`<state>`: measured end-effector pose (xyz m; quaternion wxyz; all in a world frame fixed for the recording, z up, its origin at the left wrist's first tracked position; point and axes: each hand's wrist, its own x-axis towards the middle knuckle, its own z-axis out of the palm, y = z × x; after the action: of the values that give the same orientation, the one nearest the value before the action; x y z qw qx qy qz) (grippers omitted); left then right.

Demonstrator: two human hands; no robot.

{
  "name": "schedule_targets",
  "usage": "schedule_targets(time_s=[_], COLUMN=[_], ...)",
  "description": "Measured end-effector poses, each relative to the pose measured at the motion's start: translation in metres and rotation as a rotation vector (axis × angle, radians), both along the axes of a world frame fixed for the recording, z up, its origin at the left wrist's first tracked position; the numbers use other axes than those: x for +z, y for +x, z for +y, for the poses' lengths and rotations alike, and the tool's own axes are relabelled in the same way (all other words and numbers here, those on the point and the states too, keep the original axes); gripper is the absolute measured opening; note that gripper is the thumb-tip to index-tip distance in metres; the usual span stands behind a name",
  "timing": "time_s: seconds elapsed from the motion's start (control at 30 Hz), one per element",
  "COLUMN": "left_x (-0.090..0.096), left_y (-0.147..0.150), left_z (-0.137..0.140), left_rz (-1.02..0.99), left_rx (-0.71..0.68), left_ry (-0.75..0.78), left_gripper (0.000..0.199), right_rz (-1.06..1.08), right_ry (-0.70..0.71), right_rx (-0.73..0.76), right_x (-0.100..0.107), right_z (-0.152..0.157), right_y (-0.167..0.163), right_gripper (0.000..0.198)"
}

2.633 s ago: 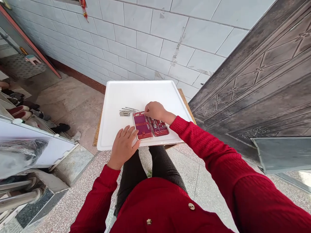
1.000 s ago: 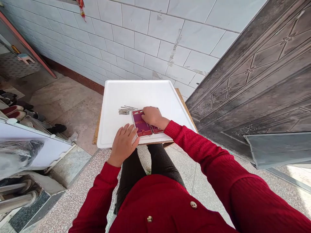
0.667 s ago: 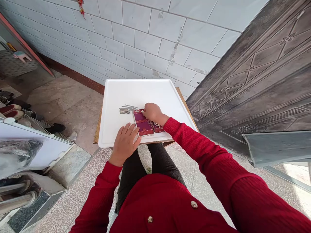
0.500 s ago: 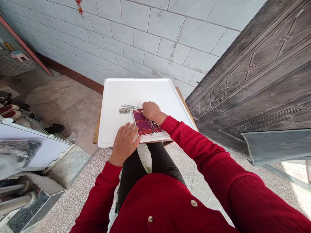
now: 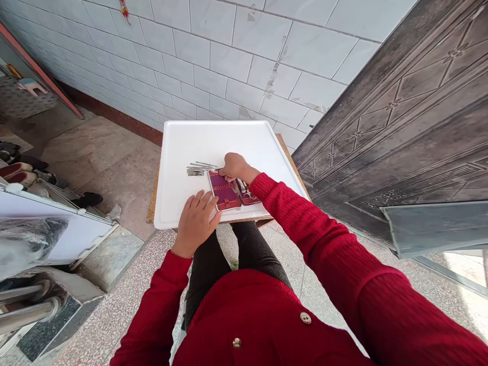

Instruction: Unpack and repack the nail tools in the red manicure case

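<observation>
An open manicure case (image 5: 224, 195), purple inside with a red border, lies on a white board (image 5: 183, 145). My left hand (image 5: 197, 219) rests flat with fingers spread at the case's left edge, holding nothing. Over the top of the case, near its fold, my right hand (image 5: 234, 166) has its fingers curled together; what they hold, if anything, is hidden. Small scissors (image 5: 249, 196) and other metal tools sit in the right half. Beyond the case's upper left corner lie nail clippers (image 5: 195, 172) and several thin metal tools (image 5: 204, 165).
The board sits on a wooden table (image 5: 151, 203) against a white tiled wall (image 5: 229, 61). A dark patterned door (image 5: 381, 117) stands at the right. Shoes (image 5: 19, 175) on a rack are at the left.
My right hand and forearm have shifted slightly up and left, so the scissors in the right half of the case show more. My left hand stays in place.
</observation>
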<state>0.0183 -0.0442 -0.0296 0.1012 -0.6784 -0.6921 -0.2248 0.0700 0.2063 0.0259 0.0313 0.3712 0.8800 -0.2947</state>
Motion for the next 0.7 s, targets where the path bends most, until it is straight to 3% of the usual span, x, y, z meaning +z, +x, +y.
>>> schedule_targets(time_s=[0.17, 0.4, 0.7], left_x=[0.000, 0.002, 0.005], left_y=[0.000, 0.000, 0.001], left_z=[0.000, -0.001, -0.002], left_rz=[0.021, 0.030, -0.003], left_rx=[0.001, 0.004, 0.013], left_ry=[0.016, -0.007, -0.033], left_gripper=[0.038, 0.039, 0.039], right_rz=[0.001, 0.043, 0.000], right_ry=[-0.087, -0.096, 0.050], right_rx=[-0.014, -0.065, 0.135], right_x=[-0.006, 0.017, 0.042], right_z=[0.009, 0.005, 0.013], right_y=[-0.004, -0.016, -0.074], right_gripper=[0.027, 0.018, 0.020])
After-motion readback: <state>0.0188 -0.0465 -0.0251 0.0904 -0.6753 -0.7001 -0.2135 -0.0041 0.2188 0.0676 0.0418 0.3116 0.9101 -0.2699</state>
